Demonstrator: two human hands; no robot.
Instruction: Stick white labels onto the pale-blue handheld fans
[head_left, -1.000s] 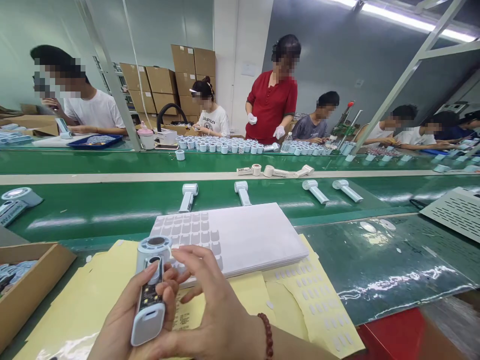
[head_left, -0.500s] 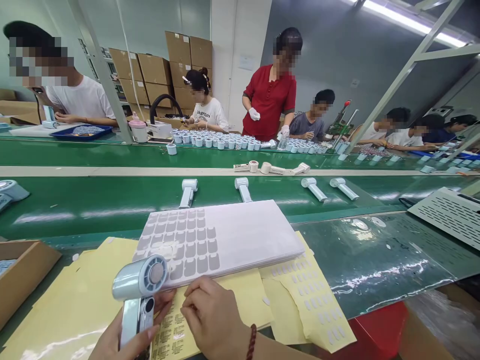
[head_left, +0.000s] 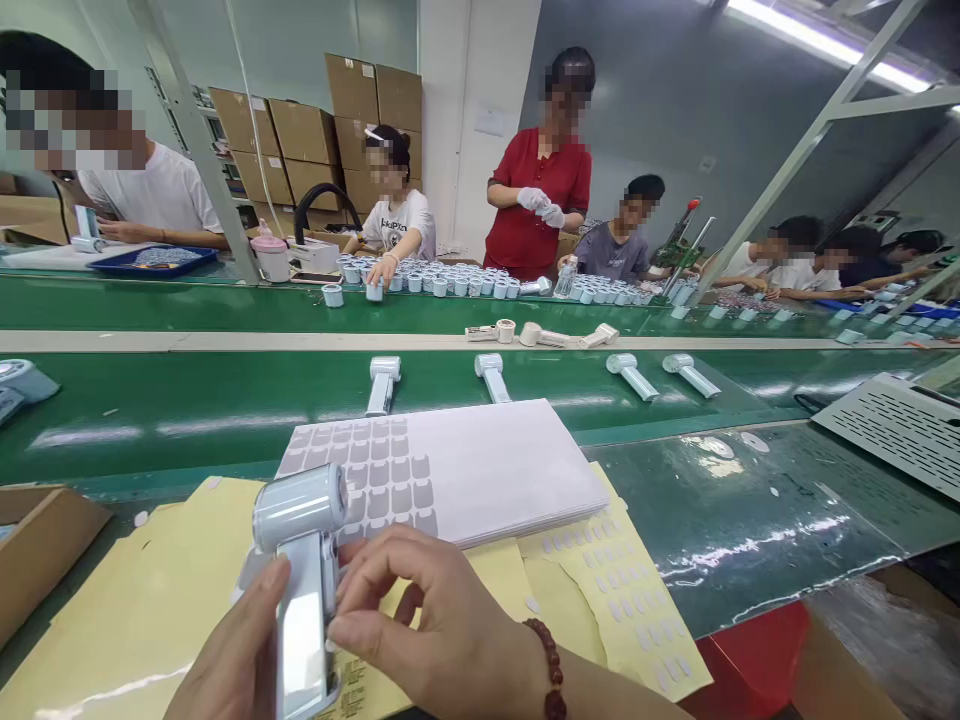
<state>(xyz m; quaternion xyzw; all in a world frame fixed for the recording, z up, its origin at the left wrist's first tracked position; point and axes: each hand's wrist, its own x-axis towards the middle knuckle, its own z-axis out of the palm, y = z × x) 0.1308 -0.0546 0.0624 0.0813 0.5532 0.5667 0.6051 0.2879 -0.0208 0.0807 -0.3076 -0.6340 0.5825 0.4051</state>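
My left hand (head_left: 236, 640) is closed around the handle of a light blue handheld fan (head_left: 304, 570), held upright with the smooth side of its head towards me. My right hand (head_left: 427, 600), with a red bead bracelet on the wrist, is at the right edge of the fan's handle. Its thumb and fingers are drawn together there; whatever they may pinch is too small to make out. Behind the fan lies a white stack of sheets (head_left: 495, 470) with rows of grey stickers (head_left: 381, 500) on its left part. Yellow sticker sheets (head_left: 142, 600) lie under and around it.
Several handheld fans (head_left: 491, 378) lie on the green conveyor belt (head_left: 187, 400) ahead. A cardboard box (head_left: 45, 560) stands at the left and a slotted metal panel (head_left: 892, 430) at the right. Across the belt, several people work beside rows of small blue-white cups (head_left: 440, 287).
The fan has been turned so that its round grille no longer faces me. My right hand has moved from the sheet edge to the fan's side. Across the belt, a co-worker reaches for a cup.
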